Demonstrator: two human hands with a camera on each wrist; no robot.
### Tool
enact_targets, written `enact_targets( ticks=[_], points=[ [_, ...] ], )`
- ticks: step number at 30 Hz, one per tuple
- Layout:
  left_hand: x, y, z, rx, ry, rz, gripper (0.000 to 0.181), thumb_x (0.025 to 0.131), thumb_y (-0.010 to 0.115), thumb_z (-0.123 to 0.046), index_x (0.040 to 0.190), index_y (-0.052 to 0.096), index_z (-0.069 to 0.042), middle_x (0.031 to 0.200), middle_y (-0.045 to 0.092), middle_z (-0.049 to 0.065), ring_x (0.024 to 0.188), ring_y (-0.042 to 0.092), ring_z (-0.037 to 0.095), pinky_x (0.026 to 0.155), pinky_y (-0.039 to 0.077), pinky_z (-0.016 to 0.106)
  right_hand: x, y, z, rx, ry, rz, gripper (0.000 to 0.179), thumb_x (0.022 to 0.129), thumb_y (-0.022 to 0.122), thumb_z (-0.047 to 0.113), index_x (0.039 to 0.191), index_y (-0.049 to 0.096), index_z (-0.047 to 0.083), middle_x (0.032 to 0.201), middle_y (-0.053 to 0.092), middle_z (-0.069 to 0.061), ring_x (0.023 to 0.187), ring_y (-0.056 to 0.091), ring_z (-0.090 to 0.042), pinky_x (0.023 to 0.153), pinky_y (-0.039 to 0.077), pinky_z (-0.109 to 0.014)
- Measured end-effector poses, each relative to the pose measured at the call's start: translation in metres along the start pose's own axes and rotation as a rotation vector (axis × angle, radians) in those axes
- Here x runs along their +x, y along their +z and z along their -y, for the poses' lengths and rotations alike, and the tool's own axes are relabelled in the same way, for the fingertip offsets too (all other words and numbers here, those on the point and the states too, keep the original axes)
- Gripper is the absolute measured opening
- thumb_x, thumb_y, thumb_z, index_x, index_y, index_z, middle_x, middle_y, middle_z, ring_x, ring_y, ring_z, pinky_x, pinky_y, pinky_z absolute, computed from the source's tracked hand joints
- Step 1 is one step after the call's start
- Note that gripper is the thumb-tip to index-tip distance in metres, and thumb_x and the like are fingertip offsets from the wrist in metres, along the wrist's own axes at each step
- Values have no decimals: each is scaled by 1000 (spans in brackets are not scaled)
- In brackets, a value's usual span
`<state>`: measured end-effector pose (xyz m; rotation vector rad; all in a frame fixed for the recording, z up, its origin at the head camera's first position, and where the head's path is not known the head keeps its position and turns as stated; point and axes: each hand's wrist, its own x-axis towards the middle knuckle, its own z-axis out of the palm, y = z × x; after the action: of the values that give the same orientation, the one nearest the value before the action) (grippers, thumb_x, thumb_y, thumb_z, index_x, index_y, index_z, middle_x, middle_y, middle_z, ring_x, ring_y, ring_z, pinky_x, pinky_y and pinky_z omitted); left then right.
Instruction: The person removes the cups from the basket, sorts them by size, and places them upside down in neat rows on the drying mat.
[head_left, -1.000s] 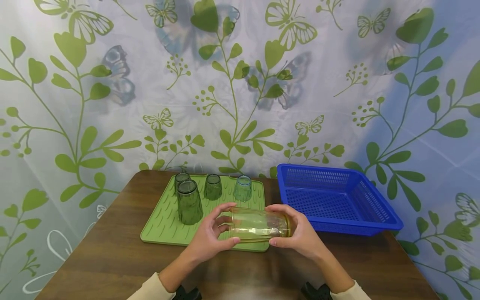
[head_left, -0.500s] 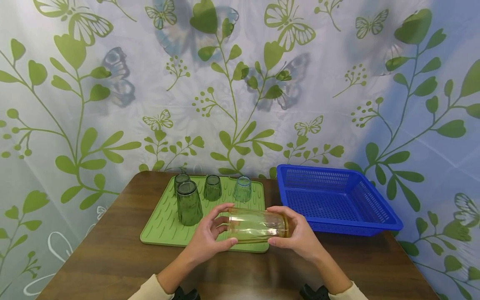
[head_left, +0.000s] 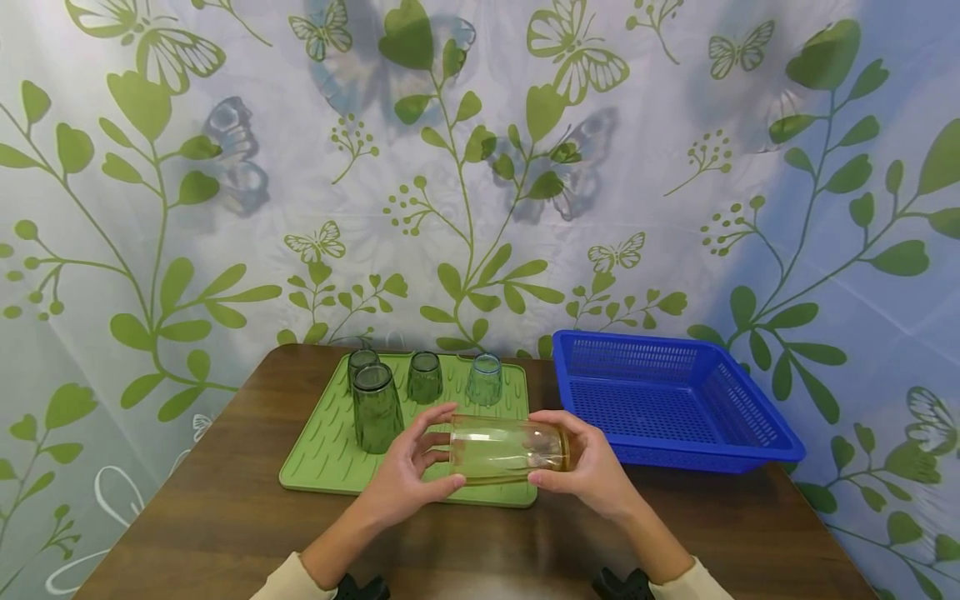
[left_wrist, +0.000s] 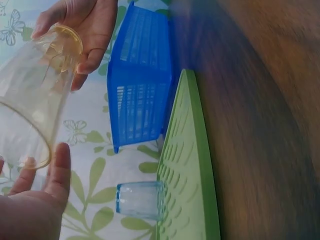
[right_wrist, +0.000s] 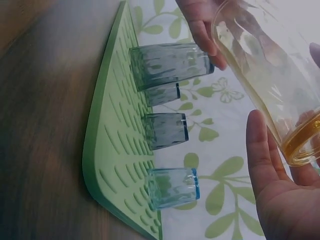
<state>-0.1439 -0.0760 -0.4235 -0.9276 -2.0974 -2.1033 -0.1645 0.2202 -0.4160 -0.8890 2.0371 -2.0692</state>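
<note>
A clear yellow drinking glass lies sideways in the air between both hands, overlapping the front edge of the green drying mat in the head view. My left hand holds its left, open end, thumb below and fingers above. At the other end, my right hand grips around the thick amber base. Beyond them, on the mat, stand a tall green glass, two short green glasses, one in the middle and one partly hidden behind the tall one, and a light blue glass.
A blue perforated plastic basket sits at the right of the brown wooden table, beside the mat. Behind the table hangs a cloth printed with leaves and butterflies.
Both hands have shifted slightly left together with the yellow glass, still held sideways. The other glasses, the mat and the basket stay in place.
</note>
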Motion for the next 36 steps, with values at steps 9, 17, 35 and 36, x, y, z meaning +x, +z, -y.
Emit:
enact_targets(
  ticks=[9,17,35,36],
  points=[
    [-11,-19,-5,187,-3,-92,81,86,81,-4,154,41,-22,149,47,10,125,59,26,100,56,38,9,0,-2,-64,17,-42,66,80,84,-2,139,55,0,128,66,-2,98,72,-19,78,64,-39],
    [-27,-44,-19,408,29,-191,80,83,85,-6,150,45,-24,145,51,1,120,59,12,96,57,34,17,1,-2,-154,57,-118,68,79,87,3,139,56,5,131,65,-8,92,72,-14,75,63,-34],
    [-59,-120,-1,850,-71,-278,58,83,87,-17,134,61,-11,126,60,5,108,61,17,86,60,42,39,8,-7,-299,120,-247,68,76,92,18,136,61,26,138,62,-4,126,59,-23,89,55,-31],
    [-61,-124,1,863,-108,-266,59,85,86,-20,136,60,-10,128,58,8,109,61,23,87,59,45,40,9,-8,-303,122,-253,68,76,93,19,135,61,26,137,62,-4,127,58,-24,92,53,-33]
  ],
)
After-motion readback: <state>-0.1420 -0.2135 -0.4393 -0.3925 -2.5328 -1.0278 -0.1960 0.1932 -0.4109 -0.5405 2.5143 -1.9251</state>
